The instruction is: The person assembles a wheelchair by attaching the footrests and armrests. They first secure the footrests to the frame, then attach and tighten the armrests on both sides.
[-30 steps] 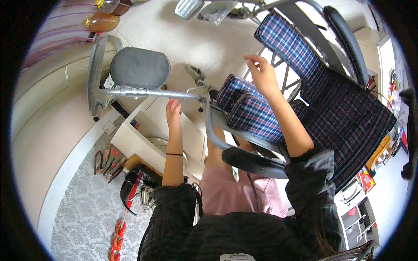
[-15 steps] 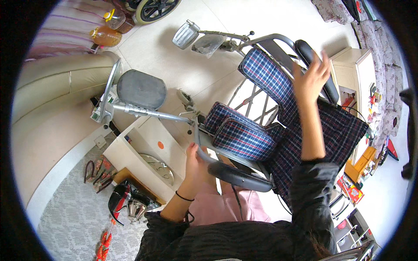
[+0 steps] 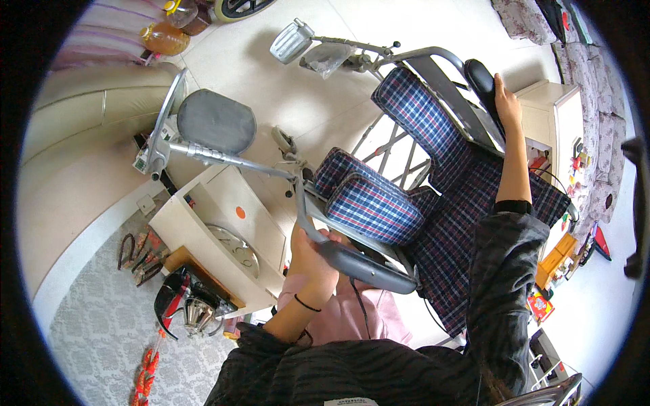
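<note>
A wheelchair with a blue, red and white plaid seat and a plaid backrest stands before me. My left hand is closed around the front of its near black armrest, where the pad meets the grey tube. My right hand grips the far black armrest from its outer side; some of its fingers are hidden. Part of the seat is open, showing crossed metal bars beneath. A grey leg pad and a metal footrest stick out at the front.
On the left are a beige sofa and a white cabinet with a kettle near it. Bottles of amber liquid and another wheel stand at the far left. A cream cabinet is close behind the far armrest.
My right hand has gone from open above the far armrest to holding its outer side. My left hand has slid back along the tube onto the front of the near armrest.
</note>
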{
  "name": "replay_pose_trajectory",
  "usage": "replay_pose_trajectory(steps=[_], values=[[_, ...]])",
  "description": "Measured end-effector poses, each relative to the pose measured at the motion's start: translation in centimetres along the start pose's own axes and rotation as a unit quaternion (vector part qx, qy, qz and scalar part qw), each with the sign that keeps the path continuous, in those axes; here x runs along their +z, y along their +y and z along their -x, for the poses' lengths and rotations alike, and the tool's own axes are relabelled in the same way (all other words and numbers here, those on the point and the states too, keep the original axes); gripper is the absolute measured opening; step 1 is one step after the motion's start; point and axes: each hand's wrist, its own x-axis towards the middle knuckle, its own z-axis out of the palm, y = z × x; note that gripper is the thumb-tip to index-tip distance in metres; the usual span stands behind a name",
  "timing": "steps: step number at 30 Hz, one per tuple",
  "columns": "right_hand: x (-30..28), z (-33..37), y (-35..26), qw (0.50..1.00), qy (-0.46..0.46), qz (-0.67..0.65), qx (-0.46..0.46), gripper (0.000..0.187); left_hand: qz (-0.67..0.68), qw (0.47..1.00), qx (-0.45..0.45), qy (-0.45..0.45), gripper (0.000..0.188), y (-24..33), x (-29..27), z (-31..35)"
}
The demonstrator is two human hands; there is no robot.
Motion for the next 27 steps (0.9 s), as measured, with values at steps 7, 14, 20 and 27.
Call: replay_pose_trajectory(steps=[7, 14, 20, 27], values=[[0.0, 2.0, -1.5, 0.999, 0.027, -0.002, -0.023, 0.077, -0.025, 1.000, 0.008, -0.007, 0.050, 0.0, 1.6, 1.1], [-0.8, 2.2, -1.8, 1.000, -0.001, -0.004, 0.008, 0.075, -0.028, 0.999, 0.003, -0.033, 0.049, 0.6, 0.8, 0.0], [-0.1, 1.8, 3.7, 0.983, 0.056, -0.121, -0.128, 0.060, -0.002, 0.995, 0.017, -0.096, 0.030, 0.8, -0.6, 0.4], [-1.9, 6.0, 18.8, 0.993, 0.058, 0.065, -0.081, 0.047, -0.334, 0.905, 0.170, -0.202, 0.025, -3.0, -4.8, 1.7]])
